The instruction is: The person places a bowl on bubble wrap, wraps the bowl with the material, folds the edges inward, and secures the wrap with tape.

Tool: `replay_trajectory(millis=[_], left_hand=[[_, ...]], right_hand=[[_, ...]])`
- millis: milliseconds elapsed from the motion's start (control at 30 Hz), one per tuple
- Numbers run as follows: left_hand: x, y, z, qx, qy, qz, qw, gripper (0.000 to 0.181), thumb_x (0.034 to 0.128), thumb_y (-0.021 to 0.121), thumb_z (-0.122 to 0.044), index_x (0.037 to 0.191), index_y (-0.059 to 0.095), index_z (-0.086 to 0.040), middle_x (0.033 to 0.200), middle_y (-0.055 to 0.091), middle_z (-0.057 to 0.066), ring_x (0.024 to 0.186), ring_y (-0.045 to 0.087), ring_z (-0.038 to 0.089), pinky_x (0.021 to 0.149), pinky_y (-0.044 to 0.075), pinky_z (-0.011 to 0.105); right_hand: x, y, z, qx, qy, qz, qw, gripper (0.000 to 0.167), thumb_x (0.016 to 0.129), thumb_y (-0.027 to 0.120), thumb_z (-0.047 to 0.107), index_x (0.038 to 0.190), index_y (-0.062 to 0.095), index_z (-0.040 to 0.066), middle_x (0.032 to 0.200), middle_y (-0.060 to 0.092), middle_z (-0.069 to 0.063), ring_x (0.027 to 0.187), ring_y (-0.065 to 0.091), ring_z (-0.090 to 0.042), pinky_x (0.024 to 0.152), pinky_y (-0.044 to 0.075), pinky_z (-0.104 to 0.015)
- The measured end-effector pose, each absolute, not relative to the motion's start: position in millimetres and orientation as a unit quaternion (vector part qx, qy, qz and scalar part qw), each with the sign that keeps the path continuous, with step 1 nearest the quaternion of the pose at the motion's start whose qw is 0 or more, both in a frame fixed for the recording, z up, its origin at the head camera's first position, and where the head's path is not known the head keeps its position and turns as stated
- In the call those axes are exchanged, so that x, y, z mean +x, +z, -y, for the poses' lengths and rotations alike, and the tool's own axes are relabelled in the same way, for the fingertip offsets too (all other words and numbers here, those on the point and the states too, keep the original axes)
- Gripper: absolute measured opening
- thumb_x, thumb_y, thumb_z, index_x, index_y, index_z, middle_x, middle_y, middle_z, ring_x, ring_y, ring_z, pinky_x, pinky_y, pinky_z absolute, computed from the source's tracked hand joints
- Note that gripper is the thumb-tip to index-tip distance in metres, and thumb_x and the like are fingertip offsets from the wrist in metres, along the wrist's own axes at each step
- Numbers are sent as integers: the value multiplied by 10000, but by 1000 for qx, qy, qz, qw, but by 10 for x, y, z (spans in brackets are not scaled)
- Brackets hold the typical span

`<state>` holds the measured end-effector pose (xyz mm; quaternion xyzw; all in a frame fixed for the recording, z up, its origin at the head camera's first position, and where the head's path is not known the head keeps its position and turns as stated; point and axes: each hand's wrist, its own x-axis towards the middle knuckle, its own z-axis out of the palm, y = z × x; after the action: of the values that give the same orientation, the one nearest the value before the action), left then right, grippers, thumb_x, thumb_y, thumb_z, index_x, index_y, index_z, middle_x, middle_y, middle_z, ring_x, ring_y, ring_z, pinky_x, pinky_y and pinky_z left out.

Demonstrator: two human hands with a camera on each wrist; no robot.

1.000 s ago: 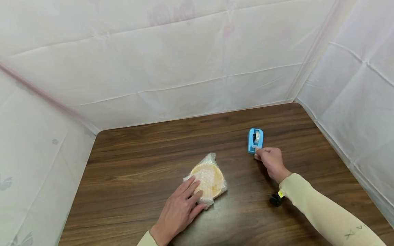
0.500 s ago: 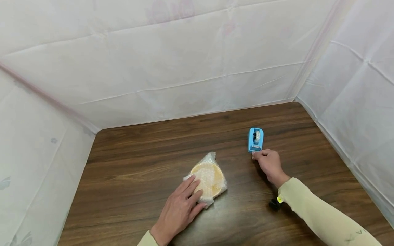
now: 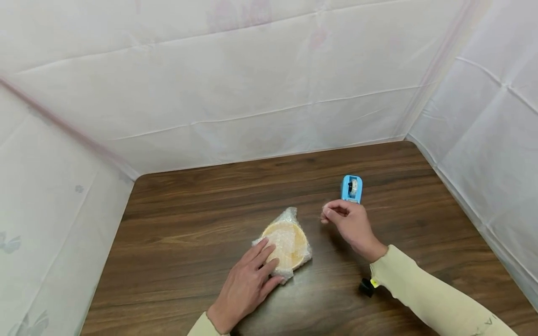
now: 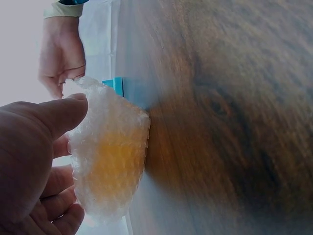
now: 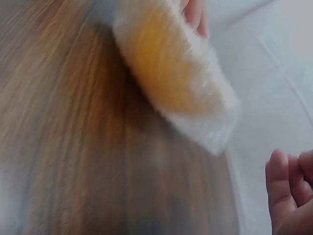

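Observation:
A round, pale-yellow dish wrapped in bubble wrap (image 3: 296,242) lies on the wooden table. My left hand (image 3: 248,280) rests on its near left side, fingers laid fairly straight over the top and thumb by the near edge. The left wrist view shows the bubble wrap (image 4: 115,161) from the side, orange-yellow showing through. To the right, above the table, my right hand (image 3: 350,226) pinches thumb and finger together on what looks like a short piece of clear tape, barely visible. Behind that hand stands a blue tape dispenser (image 3: 352,186), its front end partly hidden.
The dark wooden table (image 3: 189,219) is bounded by white sheeting (image 3: 235,93) at the back and both sides. A black piece (image 3: 366,287) with a yellow tag sits at the right sleeve's cuff.
My right hand has left the front of the tape dispenser and moved left toward the wrapped dish. The left hand has stayed on the bubble wrap.

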<state>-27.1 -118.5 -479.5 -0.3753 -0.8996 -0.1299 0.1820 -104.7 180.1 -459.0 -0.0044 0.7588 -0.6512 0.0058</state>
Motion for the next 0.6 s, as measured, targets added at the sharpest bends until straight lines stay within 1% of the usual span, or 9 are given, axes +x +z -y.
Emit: replay_trajectory(millis=[100, 200, 333, 400, 467, 600], left_hand=[[-271, -4790, 1170, -374, -130, 901, 176, 342, 893, 791, -432, 1088, 765, -152, 1317, 720, 105, 1368, 614, 306, 1116, 519, 433], [-273, -4784, 1160, -374, -128, 903, 172, 336, 897, 791, -430, 1087, 762, -155, 1316, 720, 99, 1375, 607, 304, 1119, 517, 435], [-273, -4779, 1147, -371, -124, 905, 167, 338, 899, 791, -433, 1095, 767, -159, 1321, 720, 93, 1377, 605, 300, 1116, 519, 439], [-274, -4778, 1138, -371, -121, 906, 165, 343, 902, 788, -440, 1101, 770, -161, 1323, 719, 89, 1381, 602, 296, 1115, 521, 438], [-278, -4779, 1129, -371, -119, 906, 162, 348, 903, 788, -446, 1104, 772, -163, 1326, 718, 87, 1387, 598, 294, 1111, 525, 438], [-286, -4780, 1122, -373, -118, 906, 161, 352, 903, 787, -452, 1102, 775, -162, 1321, 719, 88, 1393, 593, 295, 1109, 528, 436]], right_hand=[[-1039, -4529, -1743, -35, -658, -752, 15, 146, 994, 657, 1, 1026, 709, -131, 881, 741, -222, 736, 731, -80, 737, 645, -301], [-1031, -4481, -1682, -64, -652, -754, 36, 116, 980, 656, -31, 1018, 721, -120, 879, 735, -243, 723, 717, -83, 718, 648, -325], [-1028, -4427, -1603, -98, -618, -777, 74, 122, 979, 669, -11, 1042, 746, -81, 898, 743, -228, 738, 707, -113, 707, 640, -331], [-1029, -4399, -1572, -121, -586, -796, 92, 136, 987, 667, 9, 1059, 761, -57, 912, 755, -203, 745, 703, -139, 689, 626, -306], [-1038, -4378, -1549, -155, -546, -817, 101, 152, 991, 660, 20, 1076, 775, -31, 934, 768, -166, 750, 679, -138, 677, 599, -279], [-1086, -4355, -1494, -231, -468, -847, 101, 160, 996, 653, 39, 1072, 794, 31, 968, 769, -68, 757, 605, -74, 672, 530, -221]])
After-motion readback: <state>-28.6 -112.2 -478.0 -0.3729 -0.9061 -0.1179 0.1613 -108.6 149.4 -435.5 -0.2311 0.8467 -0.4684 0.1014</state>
